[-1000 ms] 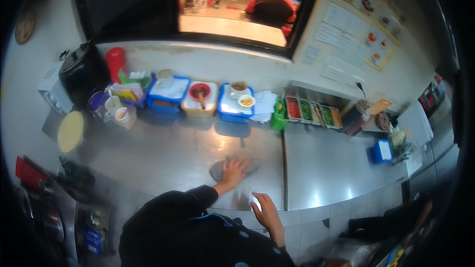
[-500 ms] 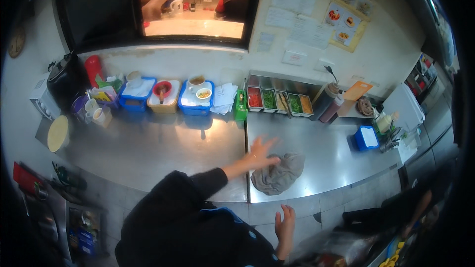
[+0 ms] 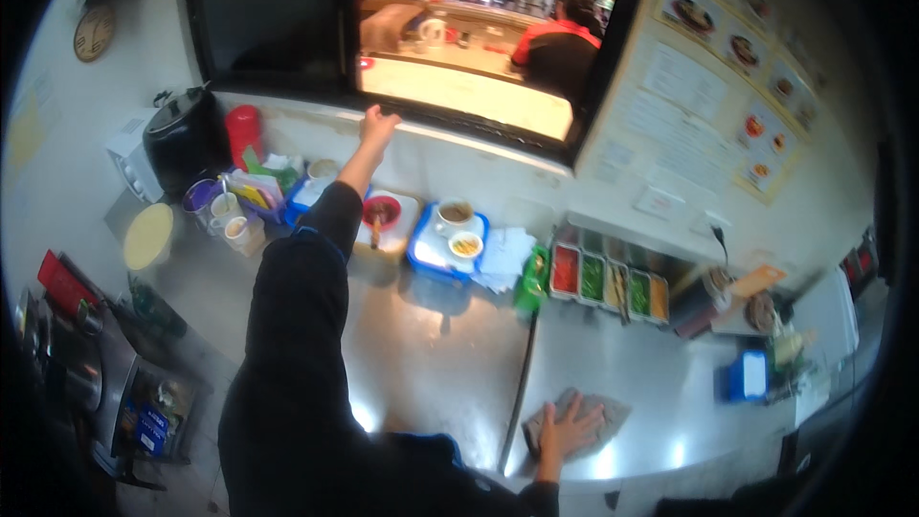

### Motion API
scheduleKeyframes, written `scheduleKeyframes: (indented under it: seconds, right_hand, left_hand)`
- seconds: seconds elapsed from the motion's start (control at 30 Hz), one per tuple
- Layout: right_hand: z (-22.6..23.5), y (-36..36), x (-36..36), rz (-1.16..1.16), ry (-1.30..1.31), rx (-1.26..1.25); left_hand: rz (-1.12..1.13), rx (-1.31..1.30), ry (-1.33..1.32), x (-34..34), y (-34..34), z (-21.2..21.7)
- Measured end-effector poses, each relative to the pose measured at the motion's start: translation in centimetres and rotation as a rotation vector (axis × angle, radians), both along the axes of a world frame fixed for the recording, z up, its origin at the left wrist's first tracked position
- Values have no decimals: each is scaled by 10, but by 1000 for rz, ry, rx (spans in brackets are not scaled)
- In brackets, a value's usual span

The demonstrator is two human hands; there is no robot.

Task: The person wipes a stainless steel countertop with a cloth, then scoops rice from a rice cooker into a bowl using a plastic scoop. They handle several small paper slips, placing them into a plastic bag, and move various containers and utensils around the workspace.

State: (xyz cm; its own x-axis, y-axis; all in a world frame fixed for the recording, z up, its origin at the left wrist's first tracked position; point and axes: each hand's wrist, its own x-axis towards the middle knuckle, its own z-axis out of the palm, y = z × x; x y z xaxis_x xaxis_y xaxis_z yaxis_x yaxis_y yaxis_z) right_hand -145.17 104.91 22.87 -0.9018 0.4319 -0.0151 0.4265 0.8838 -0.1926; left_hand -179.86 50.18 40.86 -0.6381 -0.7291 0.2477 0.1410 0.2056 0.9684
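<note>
My left hand (image 3: 378,126) is stretched far forward, at the lower edge of the dark window frame (image 3: 450,117). Its fingers look curled; whether they hold anything does not show. On the right part of the steel counter (image 3: 670,364) lies a bunched grey-brown cloth (image 3: 613,414). Pressed flat on top of it is my right hand (image 3: 572,429), fingers spread.
Along the back stand blue-rimmed containers with bowls (image 3: 455,213), a red bowl (image 3: 381,213), a green box (image 3: 532,278) and metal trays of chopped food (image 3: 593,278). A black appliance (image 3: 187,142) stands at the left. Beyond the window sits a person (image 3: 560,48).
My left hand has left the cloth and reached forward to the window. The right hand has come up from below the counter's edge onto the cloth. The view has shifted left.
</note>
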Motion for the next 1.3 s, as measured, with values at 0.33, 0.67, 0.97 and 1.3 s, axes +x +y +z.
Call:
scheduleKeyframes:
  seconds: [0.33, 0.67, 0.97, 1.3]
  right_hand:
    - [7, -5, -14, -3, -16, 157]
    - [0, -10, -21, 49, 34, 195]
    - [-2, -8, -11, -53, 25, 104]
    - [-4, -5, -11, 57, 191, 77]
  left_hand:
    - [265, -331, -186, -86, -151, 49]
    - [443, -161, -84, -113, -131, 43]
    - [-55, -241, 155, -117, 75, 20]
    - [-1067, -517, -304, -58, 162, 92]
